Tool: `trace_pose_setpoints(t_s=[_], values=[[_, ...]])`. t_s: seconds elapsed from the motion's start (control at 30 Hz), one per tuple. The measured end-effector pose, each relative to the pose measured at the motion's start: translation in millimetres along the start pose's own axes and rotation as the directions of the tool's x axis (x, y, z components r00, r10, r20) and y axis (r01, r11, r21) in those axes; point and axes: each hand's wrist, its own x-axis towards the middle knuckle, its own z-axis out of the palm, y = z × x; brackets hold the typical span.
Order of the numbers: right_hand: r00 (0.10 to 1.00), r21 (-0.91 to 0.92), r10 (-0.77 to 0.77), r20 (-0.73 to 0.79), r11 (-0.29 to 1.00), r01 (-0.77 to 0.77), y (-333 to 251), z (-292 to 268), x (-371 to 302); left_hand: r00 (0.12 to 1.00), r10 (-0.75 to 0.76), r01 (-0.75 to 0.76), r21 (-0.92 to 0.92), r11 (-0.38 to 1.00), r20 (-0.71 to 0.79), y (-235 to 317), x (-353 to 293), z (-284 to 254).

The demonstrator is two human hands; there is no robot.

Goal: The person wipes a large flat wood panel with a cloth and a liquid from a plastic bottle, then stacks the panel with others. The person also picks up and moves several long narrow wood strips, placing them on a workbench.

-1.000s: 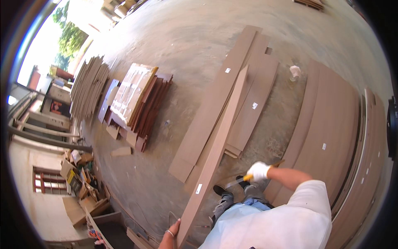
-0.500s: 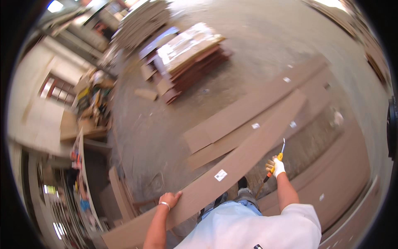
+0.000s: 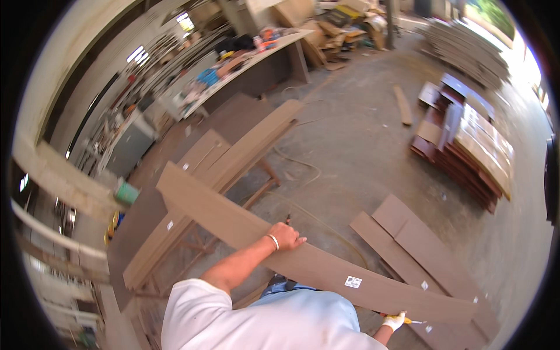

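A long brown board (image 3: 326, 271) with a white label lies slantwise in front of my body. Bare, with a white band at the wrist, my left hand (image 3: 286, 237) grips the board's far edge near its middle. My right hand (image 3: 394, 321), in a white glove, is closed on a yellow-handled tool (image 3: 415, 322) with a thin metal shaft, beside the near edge towards the right end. Whether this hand also bears the board cannot be made out. The board's left end passes over brown boards (image 3: 233, 157) stacked on a wooden stand (image 3: 268, 175).
More labelled boards (image 3: 408, 251) lie on the floor at the right. Beyond them stands a stack of reddish panels (image 3: 466, 151). A cluttered workbench (image 3: 251, 64) is at the far left. A thin hose (image 3: 306, 175) curls across the floor.
My view has turned left, bringing the stand with its boards into sight. The held board has swung round with me; its left end now reaches over that stand. Both hands keep their holds.
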Motion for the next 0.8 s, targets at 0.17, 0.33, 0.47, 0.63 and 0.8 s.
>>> trace_pose_setpoints(t_s=[0.17,0.33,0.47,0.63,0.8], values=[[0.997,-0.107,-0.061,0.046,0.992,0.065,9,143,-116,0.978,-0.126,0.103,-0.141,0.985,-0.168,-115,-59,31],[0.839,0.062,-0.511,0.189,0.859,0.509,-41,278,-120,0.942,-0.113,0.015,-0.297,0.955,-0.315,-209,-57,-14],[0.718,-0.074,-0.605,0.343,0.745,0.663,3,435,-230,0.917,-0.275,0.142,-0.41,0.901,-0.288,-328,-136,-2],[0.706,-0.284,-0.358,0.611,0.733,0.618,76,548,-226,0.78,-0.596,0.442,-0.508,0.74,-0.191,-438,-222,46],[0.778,-0.557,0.075,0.624,0.74,0.376,282,602,-242,0.461,-0.887,0.774,-0.505,0.382,0.035,-499,-325,135]])
